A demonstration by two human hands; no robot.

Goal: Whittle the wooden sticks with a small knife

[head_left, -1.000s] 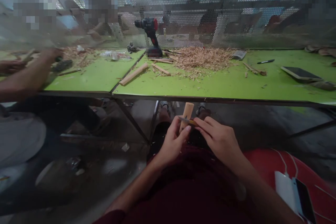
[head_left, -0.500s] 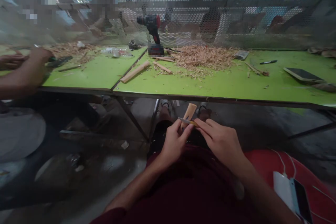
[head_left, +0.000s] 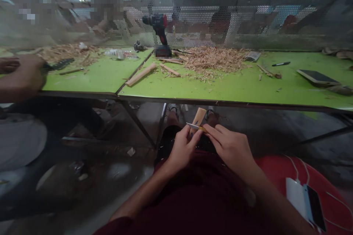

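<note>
Over my lap, my left hand (head_left: 184,147) is closed around the lower part of a pale piece of wood (head_left: 201,113), whose flat far end points away from me. Dark marks show on the wood's face. My right hand (head_left: 230,142) grips a knife (head_left: 192,126) by its yellowish handle. The thin blade points left and lies across the wood, just above my left fingers. My left thumb is close to the base of the blade, and I cannot tell if it presses on it. Part of the wood is hidden behind my fingers.
On the green table (head_left: 242,90) are a cordless drill (head_left: 160,31), a heap of wood shavings (head_left: 215,60), a wooden stick (head_left: 142,74), a pen (head_left: 281,64) and a phone (head_left: 317,77). A co-worker's arm (head_left: 24,79) rests at left. Two devices lie on a red stool (head_left: 271,170) at my right.
The blade has tilted slightly and shifted a little leftward across the wood. At left, the co-worker's hand has moved further left. Otherwise my hands keep their hold.
</note>
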